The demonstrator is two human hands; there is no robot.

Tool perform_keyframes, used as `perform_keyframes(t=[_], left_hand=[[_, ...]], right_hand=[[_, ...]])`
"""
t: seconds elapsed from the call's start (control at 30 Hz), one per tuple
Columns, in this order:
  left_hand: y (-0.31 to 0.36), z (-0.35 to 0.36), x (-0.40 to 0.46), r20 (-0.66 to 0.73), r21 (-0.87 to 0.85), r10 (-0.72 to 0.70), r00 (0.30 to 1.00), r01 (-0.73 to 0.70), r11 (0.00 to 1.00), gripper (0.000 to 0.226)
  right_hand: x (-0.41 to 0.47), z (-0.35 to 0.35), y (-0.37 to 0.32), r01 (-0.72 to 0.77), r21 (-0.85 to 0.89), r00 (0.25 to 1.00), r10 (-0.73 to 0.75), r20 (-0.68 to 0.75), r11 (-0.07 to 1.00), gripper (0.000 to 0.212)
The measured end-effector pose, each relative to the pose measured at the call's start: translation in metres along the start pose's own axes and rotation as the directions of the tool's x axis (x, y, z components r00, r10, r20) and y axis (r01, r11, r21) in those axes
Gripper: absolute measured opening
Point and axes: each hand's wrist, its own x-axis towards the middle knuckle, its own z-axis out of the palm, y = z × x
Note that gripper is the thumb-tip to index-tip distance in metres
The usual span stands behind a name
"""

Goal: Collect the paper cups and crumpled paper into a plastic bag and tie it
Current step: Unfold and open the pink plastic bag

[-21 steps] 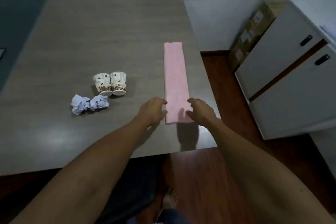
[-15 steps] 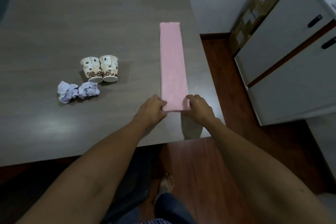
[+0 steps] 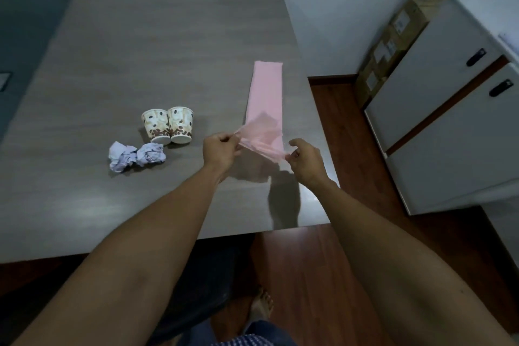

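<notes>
A folded pink plastic bag (image 3: 266,93) lies lengthwise on the grey table (image 3: 140,50), its near end lifted and spread. My left hand (image 3: 222,149) pinches the left side of that end. At the right side, my right hand (image 3: 304,159) pinches the other corner. Two paper cups (image 3: 168,128) with a coffee-bean print stand upside down side by side, left of the bag. Two balls of crumpled pale paper (image 3: 136,155) lie just in front of the cups.
The table's right edge runs close beside the bag, with wooden floor (image 3: 337,135) beyond. White cabinets (image 3: 449,121) with black handles stand at the right, cardboard boxes (image 3: 393,45) behind them. A bare foot (image 3: 261,306) shows below the table's front edge.
Both hands went from resting on the bag's near end to pinching it. That end has risen off the table and is pulled apart sideways.
</notes>
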Motion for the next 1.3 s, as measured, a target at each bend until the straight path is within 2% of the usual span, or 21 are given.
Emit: perform_keyframes(t=[0.13, 0.2, 0.27, 0.37, 0.43, 0.5, 0.53, 0.6, 0.67, 0.77, 0.83, 0.87, 0.93, 0.97, 1.0, 1.03, 1.07, 1.1, 1.13, 1.17, 1.3], left_hand=[[0.046, -0.009, 0.001, -0.054, -0.31, -0.081, 0.995, 0.06, 0.949, 0.02], [0.067, -0.013, -0.001, -0.055, -0.423, -0.112, 0.992, 0.078, 0.903, 0.019], [0.08, -0.015, 0.001, -0.049, -0.455, -0.133, 0.99, 0.096, 0.885, 0.017], [0.093, -0.013, 0.0, -0.018, -0.403, -0.135, 0.991, 0.116, 0.908, 0.013], [0.096, -0.008, -0.003, 0.014, -0.384, -0.118, 0.993, 0.114, 0.916, 0.01], [0.098, -0.002, -0.007, 0.036, -0.367, -0.102, 0.994, 0.108, 0.924, 0.01], [0.099, 0.0, -0.009, 0.042, -0.357, -0.103, 0.994, 0.111, 0.928, 0.013], [0.098, 0.003, -0.013, 0.045, -0.348, -0.106, 0.993, 0.116, 0.93, 0.022], [0.095, 0.003, -0.017, 0.009, -0.299, -0.059, 0.998, 0.059, 0.953, 0.032], [0.089, -0.015, -0.024, -0.021, -0.028, 0.149, 0.989, -0.149, 0.988, 0.051], [0.084, -0.037, -0.025, 0.119, 0.157, 0.228, 0.966, -0.245, 0.957, 0.059], [0.08, -0.047, -0.023, 0.173, 0.297, 0.23, 0.958, -0.273, 0.915, 0.058], [0.072, -0.062, -0.016, 0.172, 0.578, 0.261, 0.95, -0.312, 0.754, 0.035], [0.067, -0.067, -0.013, 0.128, 0.628, 0.272, 0.954, -0.29, 0.722, 0.018], [0.063, -0.071, -0.011, 0.025, 0.62, 0.256, 0.966, -0.216, 0.755, 0.013], [0.064, -0.073, -0.012, -0.109, 0.542, 0.184, 0.977, -0.097, 0.835, 0.02], [0.068, -0.072, -0.015, -0.221, 0.319, -0.01, 0.975, 0.081, 0.944, 0.024], [0.072, -0.07, -0.018, -0.161, 0.038, -0.255, 0.954, 0.264, 0.964, 0.022], [0.079, -0.068, -0.022, -0.024, -0.212, -0.435, 0.9, 0.42, 0.882, 0.014], [0.085, -0.067, -0.025, 0.076, -0.334, -0.503, 0.861, 0.498, 0.8, 0.015], [0.103, -0.08, -0.03, 0.299, -0.195, -0.455, 0.839, 0.52, 0.831, 0.029]], right_hand=[[0.005, -0.026, -0.002, -0.028, -0.204, 0.998, 0.017, -0.057, 0.979, 0.015], [0.003, -0.042, 0.002, -0.139, -0.291, 0.99, 0.125, -0.067, 0.947, 0.009], [0.003, -0.059, 0.003, -0.248, -0.357, 0.966, 0.256, -0.025, 0.901, 0.017], [0.013, -0.084, -0.016, -0.204, -0.359, 0.888, 0.327, 0.324, 0.911, 0.032], [0.016, -0.098, -0.045, -0.189, -0.122, 0.852, 0.225, 0.472, 0.974, 0.045], [0.016, -0.095, -0.075, -0.174, 0.224, 0.922, 0.078, 0.38, 0.959, 0.06], [0.015, -0.087, -0.086, -0.136, 0.316, 0.952, 0.036, 0.305, 0.939, 0.064], [0.011, -0.059, -0.101, -0.086, 0.293, 0.966, 0.007, 0.26, 0.952, 0.055], [0.014, -0.026, -0.094, -0.096, 0.283, 0.984, 0.049, 0.171, 0.954, 0.03], [0.012, -0.017, -0.089, -0.169, 0.532, 0.966, 0.246, -0.077, 0.83, 0.024], [0.012, -0.033, -0.089, -0.139, 0.574, 0.919, 0.321, -0.228, 0.807, 0.033], [0.013, -0.042, -0.087, -0.129, 0.564, 0.901, 0.334, -0.277, 0.816, 0.034], [0.016, -0.055, -0.081, -0.116, 0.541, 0.881, 0.338, -0.332, 0.833, 0.031], [0.017, -0.059, -0.077, -0.113, 0.54, 0.869, 0.347, -0.354, 0.834, 0.029], [0.018, -0.062, -0.074, -0.118, 0.537, 0.856, 0.359, -0.371, 0.835, 0.029], [0.018, -0.064, -0.071, -0.128, 0.532, 0.843, 0.374, -0.387, 0.837, 0.029], [0.017, -0.065, -0.069, -0.139, 0.532, 0.825, 0.395, -0.404, 0.835, 0.029], [0.016, -0.067, -0.067, -0.154, 0.544, 0.809, 0.421, -0.41, 0.825, 0.029], [0.014, -0.07, -0.066, -0.167, 0.567, 0.793, 0.452, -0.409, 0.806, 0.029], [0.011, -0.074, -0.065, -0.181, 0.607, 0.776, 0.491, -0.396, 0.774, 0.03], [0.017, -0.097, -0.052, -0.195, 0.753, 0.705, 0.624, -0.338, 0.628, 0.041]])
